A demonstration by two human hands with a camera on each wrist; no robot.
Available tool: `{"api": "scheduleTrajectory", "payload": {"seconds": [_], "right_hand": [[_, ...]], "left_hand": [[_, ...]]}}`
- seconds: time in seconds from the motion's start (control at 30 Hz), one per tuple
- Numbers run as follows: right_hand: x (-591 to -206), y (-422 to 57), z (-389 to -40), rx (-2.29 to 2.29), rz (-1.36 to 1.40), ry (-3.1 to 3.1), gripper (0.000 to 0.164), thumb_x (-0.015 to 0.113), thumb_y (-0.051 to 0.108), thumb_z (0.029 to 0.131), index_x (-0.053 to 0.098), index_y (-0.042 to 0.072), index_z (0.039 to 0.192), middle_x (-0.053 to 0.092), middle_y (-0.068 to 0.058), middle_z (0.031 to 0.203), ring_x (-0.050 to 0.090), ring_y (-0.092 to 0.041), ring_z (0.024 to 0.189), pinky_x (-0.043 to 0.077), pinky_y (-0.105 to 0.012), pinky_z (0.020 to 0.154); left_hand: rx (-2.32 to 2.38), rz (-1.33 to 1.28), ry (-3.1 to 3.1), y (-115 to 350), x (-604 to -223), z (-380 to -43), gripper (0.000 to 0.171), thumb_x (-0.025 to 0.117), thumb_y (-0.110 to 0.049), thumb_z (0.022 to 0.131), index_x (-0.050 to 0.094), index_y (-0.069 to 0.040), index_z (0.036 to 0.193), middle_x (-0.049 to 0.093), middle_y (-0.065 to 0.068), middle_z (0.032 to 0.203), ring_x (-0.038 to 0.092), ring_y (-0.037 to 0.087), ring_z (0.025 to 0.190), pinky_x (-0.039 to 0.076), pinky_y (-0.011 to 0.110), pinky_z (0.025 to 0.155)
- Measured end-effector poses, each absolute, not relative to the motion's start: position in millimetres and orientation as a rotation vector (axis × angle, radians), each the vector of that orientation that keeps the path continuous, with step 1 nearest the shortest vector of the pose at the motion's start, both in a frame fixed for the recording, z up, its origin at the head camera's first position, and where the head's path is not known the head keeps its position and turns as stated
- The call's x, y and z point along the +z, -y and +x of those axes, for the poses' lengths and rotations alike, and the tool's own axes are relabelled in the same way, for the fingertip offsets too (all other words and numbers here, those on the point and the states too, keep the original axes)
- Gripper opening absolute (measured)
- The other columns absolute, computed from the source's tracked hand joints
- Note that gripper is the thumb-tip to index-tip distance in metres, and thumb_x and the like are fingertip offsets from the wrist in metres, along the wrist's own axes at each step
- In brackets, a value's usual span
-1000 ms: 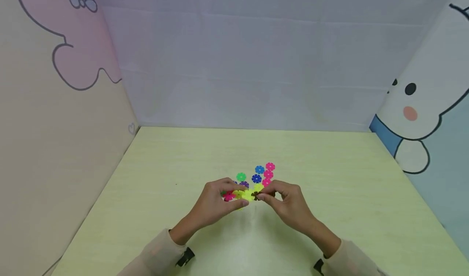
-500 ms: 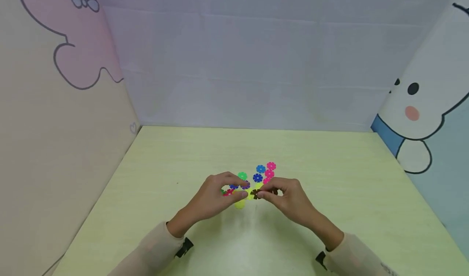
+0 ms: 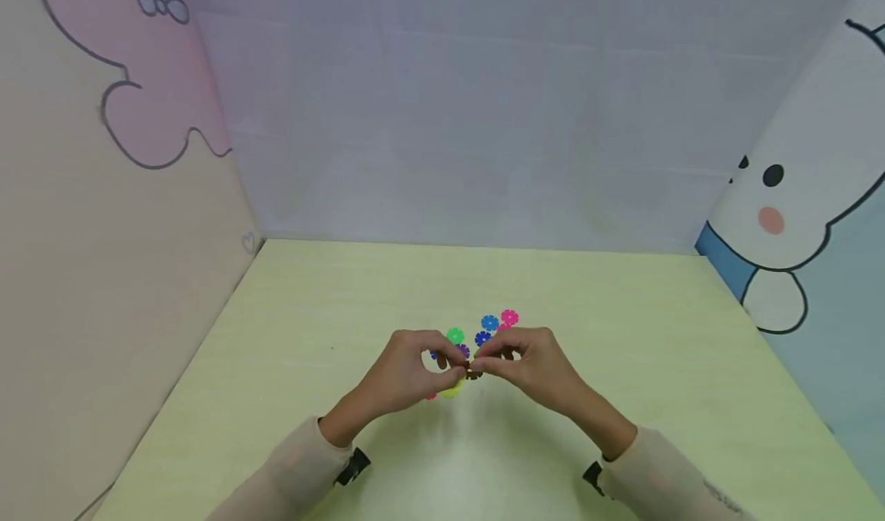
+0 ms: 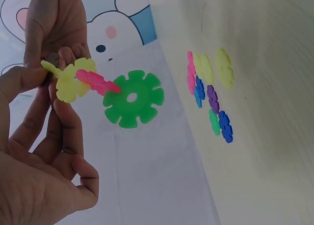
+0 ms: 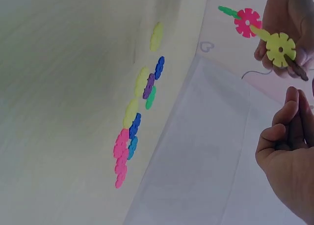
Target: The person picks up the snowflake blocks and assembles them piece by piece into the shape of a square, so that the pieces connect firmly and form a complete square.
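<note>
My left hand [image 3: 408, 371] pinches a short chain of plastic snowflake discs, held above the table. In the left wrist view the chain runs from a green disc [image 4: 140, 107] through a pink disc [image 4: 93, 80] to a yellow disc [image 4: 66, 90] and another yellow one seen edge-on. A dark brown snowflake disc [image 5: 297, 70] sticks into the yellow end. My right hand [image 3: 535, 367] meets the left, thumb and fingertips pinching at the brown disc. Fingers partly hide that joint.
Several loose snowflake discs lie flat on the pale table [image 3: 346, 290] beyond the hands: pink [image 3: 509, 316], light blue [image 3: 489, 323], dark blue [image 3: 482, 339], green [image 3: 454, 336], purple and yellow. Printed walls enclose the sides, and a plain pale sheet hangs behind.
The right hand has moved left with the brown disc until both hands' fingertips meet. The left hand has shifted its grip along the chain.
</note>
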State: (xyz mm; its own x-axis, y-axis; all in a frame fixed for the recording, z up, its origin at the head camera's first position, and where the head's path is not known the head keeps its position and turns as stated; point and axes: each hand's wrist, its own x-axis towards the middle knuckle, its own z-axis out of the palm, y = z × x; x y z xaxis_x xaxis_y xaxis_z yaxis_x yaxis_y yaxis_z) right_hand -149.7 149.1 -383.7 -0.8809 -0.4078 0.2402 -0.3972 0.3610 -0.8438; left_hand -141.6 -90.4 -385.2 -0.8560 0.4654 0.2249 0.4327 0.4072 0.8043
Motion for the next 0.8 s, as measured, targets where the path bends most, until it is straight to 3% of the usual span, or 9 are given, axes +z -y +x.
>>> {"api": "scheduleTrajectory", "payload": {"seconds": [0.23,0.53,0.8], "right_hand": [[-401.5,-182.2,-198.8,-1.378,-0.360,-2.697,0.026,0.069,0.030,0.100,0.078,0.009,0.114,0.079,-0.009,0.110,0.073,-0.020,0.099,0.061,-0.035,0.087],[-448.8,-193.8,-248.3,-0.848,-0.332,-2.900,0.032,0.071,0.018,0.097,0.074,-0.006,0.118,0.074,-0.020,0.109,0.066,-0.028,0.096,0.058,-0.046,0.089],[-457.6,-179.3,-275.9,-0.735,-0.360,-2.871,0.031,0.077,0.023,0.093,0.077,-0.003,0.110,0.075,-0.018,0.107,0.064,-0.028,0.096,0.057,-0.044,0.089]], "left_hand": [[1.541,0.714,-2.625,99.7,-387.1,-138.4,0.008,0.076,-0.015,0.091,0.080,-0.022,0.094,0.077,-0.012,0.085,0.066,0.005,0.078,0.051,0.032,0.076],[1.610,0.605,-2.609,97.9,-381.3,-134.0,0.009,0.076,-0.015,0.090,0.080,-0.021,0.095,0.079,-0.011,0.087,0.069,0.004,0.082,0.045,0.033,0.080],[1.605,0.600,-2.573,94.5,-383.7,-133.3,0.010,0.075,-0.017,0.090,0.080,-0.023,0.096,0.078,-0.012,0.085,0.068,0.003,0.080,0.040,0.038,0.082]]}}
